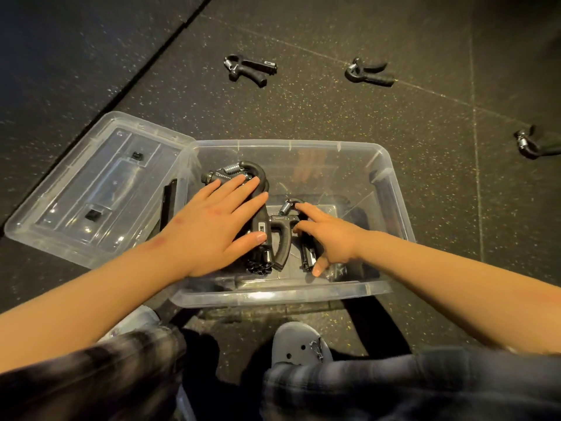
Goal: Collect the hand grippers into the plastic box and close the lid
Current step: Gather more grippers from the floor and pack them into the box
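While left hand point(212, 223) and right hand point(331, 235) rest straight-fingered on boxed grippers point(258, 174), 3 floor grippers point(250, 68) point(368, 72) point(534, 144) beyond

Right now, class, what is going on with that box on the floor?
A person reaches into the clear plastic box: the left hand lies flat on black spring hand grippers stacked inside, and the right hand touches another black gripper. Three more black grippers lie on the dark speckled floor beyond. The clear lid lies off, beside the box.
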